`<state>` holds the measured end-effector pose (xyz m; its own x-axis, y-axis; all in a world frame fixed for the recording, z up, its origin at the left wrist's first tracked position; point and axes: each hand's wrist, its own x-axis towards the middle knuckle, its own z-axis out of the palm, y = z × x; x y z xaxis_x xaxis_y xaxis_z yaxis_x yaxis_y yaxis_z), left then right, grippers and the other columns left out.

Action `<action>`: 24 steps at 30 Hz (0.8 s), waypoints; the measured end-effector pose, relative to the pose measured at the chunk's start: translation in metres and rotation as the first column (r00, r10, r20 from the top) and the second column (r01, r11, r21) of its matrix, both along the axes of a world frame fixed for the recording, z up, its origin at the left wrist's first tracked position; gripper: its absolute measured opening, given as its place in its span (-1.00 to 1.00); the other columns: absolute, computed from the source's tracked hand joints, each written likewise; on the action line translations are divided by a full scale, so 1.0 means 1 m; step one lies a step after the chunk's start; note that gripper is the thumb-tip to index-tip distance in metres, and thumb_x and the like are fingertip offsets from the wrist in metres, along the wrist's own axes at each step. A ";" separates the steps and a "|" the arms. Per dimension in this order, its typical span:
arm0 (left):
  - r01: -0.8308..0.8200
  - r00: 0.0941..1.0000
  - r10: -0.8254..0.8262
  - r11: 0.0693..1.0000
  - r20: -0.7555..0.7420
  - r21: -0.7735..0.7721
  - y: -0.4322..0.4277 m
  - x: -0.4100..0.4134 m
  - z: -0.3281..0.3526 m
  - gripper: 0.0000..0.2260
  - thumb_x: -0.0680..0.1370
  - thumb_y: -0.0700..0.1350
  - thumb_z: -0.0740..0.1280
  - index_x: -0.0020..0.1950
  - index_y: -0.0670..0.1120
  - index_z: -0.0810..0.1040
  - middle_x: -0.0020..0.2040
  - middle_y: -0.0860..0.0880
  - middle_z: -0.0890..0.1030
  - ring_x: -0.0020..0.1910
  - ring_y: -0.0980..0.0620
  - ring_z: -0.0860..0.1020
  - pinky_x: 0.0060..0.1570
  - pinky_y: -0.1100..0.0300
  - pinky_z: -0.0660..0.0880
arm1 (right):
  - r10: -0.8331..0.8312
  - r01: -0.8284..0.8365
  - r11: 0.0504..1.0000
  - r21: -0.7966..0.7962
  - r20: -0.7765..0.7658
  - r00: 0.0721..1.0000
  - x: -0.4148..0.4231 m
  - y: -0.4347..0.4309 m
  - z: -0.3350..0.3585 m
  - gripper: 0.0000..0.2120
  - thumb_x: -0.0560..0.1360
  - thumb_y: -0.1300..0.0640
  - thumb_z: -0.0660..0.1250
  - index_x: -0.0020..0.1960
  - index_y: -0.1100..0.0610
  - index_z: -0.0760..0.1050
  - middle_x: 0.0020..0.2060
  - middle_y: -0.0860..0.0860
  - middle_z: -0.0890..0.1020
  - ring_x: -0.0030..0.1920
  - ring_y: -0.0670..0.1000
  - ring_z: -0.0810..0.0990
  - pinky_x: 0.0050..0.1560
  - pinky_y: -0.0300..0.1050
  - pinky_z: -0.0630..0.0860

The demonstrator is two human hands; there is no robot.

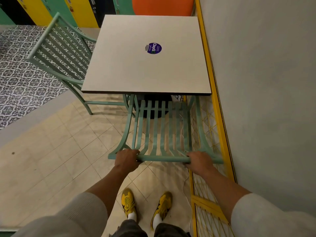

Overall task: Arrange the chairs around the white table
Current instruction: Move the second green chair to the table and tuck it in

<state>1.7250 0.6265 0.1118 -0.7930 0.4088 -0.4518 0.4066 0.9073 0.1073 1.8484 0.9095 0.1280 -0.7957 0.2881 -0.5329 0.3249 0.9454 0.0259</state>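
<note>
A square white table [136, 69] with a round purple sticker [154, 48] stands ahead of me. A mint-green slatted chair [163, 130] is at its near side, its seat hidden under the tabletop. My left hand [126, 159] grips the left end of the chair's top rail. On the right end of that rail my right hand [198, 161] is closed. A second mint-green chair [59, 52] stands at the table's left side, its back toward the patterned floor.
A grey wall [265, 82] with a yellow frame and yellow lattice [207, 199] runs close along the right. Beige floor tiles [59, 159] lie to the left, patterned tiles [22, 74] beyond. Yellow and green doors and an orange shape [162, 6] stand behind the table. My yellow shoes [145, 204] are below.
</note>
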 end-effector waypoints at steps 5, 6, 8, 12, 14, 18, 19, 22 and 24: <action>0.075 0.997 -0.075 0.997 0.017 -0.034 0.001 0.005 0.013 -0.62 0.66 0.19 0.39 0.41 0.05 0.60 0.21 -0.02 0.71 0.17 0.01 0.68 0.26 0.05 0.62 | -0.001 0.002 1.000 -0.019 0.047 0.999 0.000 -0.004 0.015 -0.51 0.60 -0.34 0.38 0.32 -0.01 0.63 0.18 0.05 0.73 0.19 0.13 0.70 0.29 0.11 0.59; 0.080 0.997 -0.080 0.996 0.019 -0.044 0.002 0.005 0.015 -0.62 0.66 0.19 0.39 0.41 0.05 0.60 0.21 -0.03 0.70 0.18 0.00 0.68 0.27 0.04 0.62 | -0.001 0.002 1.000 -0.015 0.050 0.999 0.001 -0.006 0.017 -0.52 0.61 -0.32 0.37 0.35 -0.01 0.61 0.19 0.05 0.73 0.21 0.14 0.70 0.32 0.13 0.58; 0.094 0.996 -0.093 0.993 0.017 -0.064 0.003 0.005 0.016 -0.62 0.66 0.19 0.38 0.40 0.04 0.61 0.22 -0.03 0.70 0.20 -0.01 0.68 0.28 0.02 0.62 | 0.004 -0.004 1.000 -0.005 0.054 0.999 0.001 -0.009 0.018 -0.57 0.65 -0.26 0.36 0.38 -0.03 0.59 0.22 0.05 0.72 0.23 0.14 0.69 0.34 0.13 0.56; 0.085 0.996 -0.082 0.994 0.038 -0.069 0.005 0.005 0.017 -0.61 0.66 0.21 0.38 0.40 0.04 0.62 0.25 -0.04 0.70 0.24 -0.04 0.68 0.32 0.00 0.59 | 0.040 -0.040 0.999 0.007 0.068 0.997 -0.001 -0.009 0.019 -0.60 0.67 -0.22 0.33 0.40 -0.03 0.57 0.25 0.05 0.71 0.26 0.13 0.68 0.34 0.09 0.55; 0.071 0.997 -0.069 0.996 0.040 -0.058 0.005 0.007 0.017 -0.62 0.66 0.20 0.38 0.40 0.04 0.62 0.24 -0.03 0.71 0.23 -0.03 0.68 0.33 0.01 0.59 | 0.041 -0.042 0.999 0.009 0.085 0.996 -0.001 -0.007 0.019 -0.59 0.68 -0.22 0.32 0.41 -0.02 0.57 0.27 0.06 0.71 0.27 0.15 0.68 0.35 0.10 0.55; 0.055 0.997 -0.053 0.997 0.048 -0.045 0.006 0.007 0.015 -0.55 0.64 0.27 0.38 0.42 0.04 0.61 0.25 -0.03 0.70 0.24 -0.03 0.67 0.31 -0.01 0.60 | 0.020 -0.016 0.999 -0.040 0.107 0.994 -0.003 -0.003 0.017 -0.44 0.64 -0.35 0.30 0.47 0.00 0.53 0.29 0.07 0.69 0.29 0.15 0.66 0.38 0.14 0.53; 0.059 0.997 -0.056 0.997 0.057 -0.044 0.006 0.006 0.016 -0.48 0.61 0.32 0.38 0.44 0.04 0.58 0.27 -0.03 0.69 0.25 -0.03 0.66 0.32 -0.02 0.59 | 0.011 -0.002 0.997 -0.078 0.125 0.992 -0.004 -0.002 0.019 -0.32 0.60 -0.44 0.30 0.52 0.00 0.48 0.33 0.07 0.68 0.33 0.15 0.65 0.41 0.16 0.51; 0.100 0.992 -0.095 0.994 0.086 -0.052 0.005 0.001 0.025 -0.21 0.51 0.51 0.32 0.59 0.04 0.44 0.41 -0.04 0.61 0.37 -0.09 0.58 0.43 -0.10 0.49 | 0.044 -0.008 0.981 -0.192 0.189 0.981 -0.013 -0.005 0.033 0.04 0.41 -0.68 0.24 0.66 -0.02 0.30 0.51 0.06 0.54 0.49 0.16 0.53 0.47 0.22 0.44; 0.114 0.991 -0.112 0.993 0.067 -0.028 -0.003 -0.008 0.037 -0.10 0.48 0.57 0.28 0.66 0.04 0.33 0.51 -0.02 0.54 0.47 -0.10 0.50 0.51 -0.13 0.39 | 0.060 -0.018 0.972 -0.236 0.170 0.984 -0.030 -0.012 0.045 0.10 0.40 -0.71 0.19 0.67 0.02 0.29 0.56 0.09 0.49 0.52 0.18 0.49 0.47 0.21 0.44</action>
<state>1.7173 0.6238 0.1485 -0.7112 0.4788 -0.5148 0.4997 0.8593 0.1090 1.8187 0.8973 0.1733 -0.6922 0.1105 -0.7131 0.2978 0.9439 -0.1427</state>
